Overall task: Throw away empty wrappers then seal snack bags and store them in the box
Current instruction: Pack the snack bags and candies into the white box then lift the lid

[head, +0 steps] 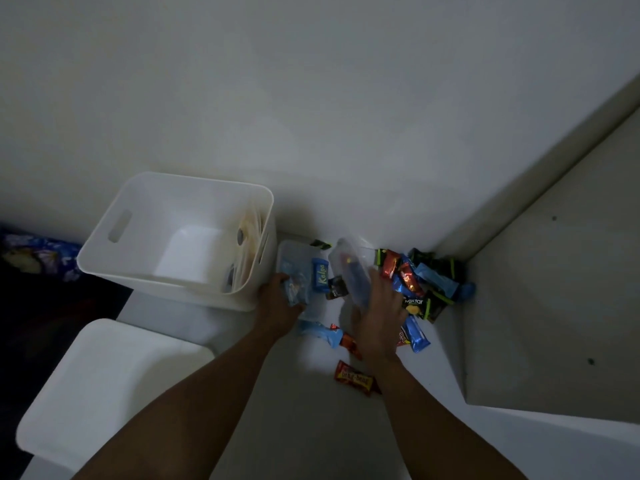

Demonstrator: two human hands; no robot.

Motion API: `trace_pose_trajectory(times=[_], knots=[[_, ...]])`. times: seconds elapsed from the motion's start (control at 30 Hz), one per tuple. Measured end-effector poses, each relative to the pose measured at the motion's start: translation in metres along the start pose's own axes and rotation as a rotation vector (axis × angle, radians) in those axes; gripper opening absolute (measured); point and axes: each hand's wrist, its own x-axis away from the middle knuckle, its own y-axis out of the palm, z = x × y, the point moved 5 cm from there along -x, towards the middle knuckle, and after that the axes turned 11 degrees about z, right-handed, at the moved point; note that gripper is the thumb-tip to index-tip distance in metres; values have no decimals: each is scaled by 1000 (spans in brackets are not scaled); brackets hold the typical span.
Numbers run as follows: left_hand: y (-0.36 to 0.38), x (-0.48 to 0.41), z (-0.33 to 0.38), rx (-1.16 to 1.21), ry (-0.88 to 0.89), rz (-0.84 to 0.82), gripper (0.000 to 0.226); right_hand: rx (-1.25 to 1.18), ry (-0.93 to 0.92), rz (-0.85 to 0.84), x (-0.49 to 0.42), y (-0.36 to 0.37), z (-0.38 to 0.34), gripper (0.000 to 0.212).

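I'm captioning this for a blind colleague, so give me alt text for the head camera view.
In dim light, a person's left hand grips a flat clear bag and the right hand a raised clear bag, beside a snack pile in a corner. A white bin stands at left, a white box nearer the camera.

White container (145, 202) blocking 10 o'clock, white slab (104, 386) at 8, wall (346, 116) closing 12, snack pile (422, 282) filling 2, raised ledge (554, 306) at 3, bare floor (311, 427) open toward 6 o'clock
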Motion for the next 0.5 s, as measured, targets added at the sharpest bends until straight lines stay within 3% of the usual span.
trace_pose_trajectory(times=[0.1,0.17,0.27,0.4,0.5], knots=[[-3,3,2,-47,42,12,73,138,-123,-154,10,6,4,81],[-3,6,5,-86,66,13,71,144,-179,-168,13,6,2,72],[-5,12,11,-149,93,25,65,-118,-33,-156,11,7,2,56],[-5,19,17,-209,111,39,58,-201,128,-99,-5,22,10,36],[-5,19,14,-266,128,42,60,-206,162,-168,-15,36,16,49]])
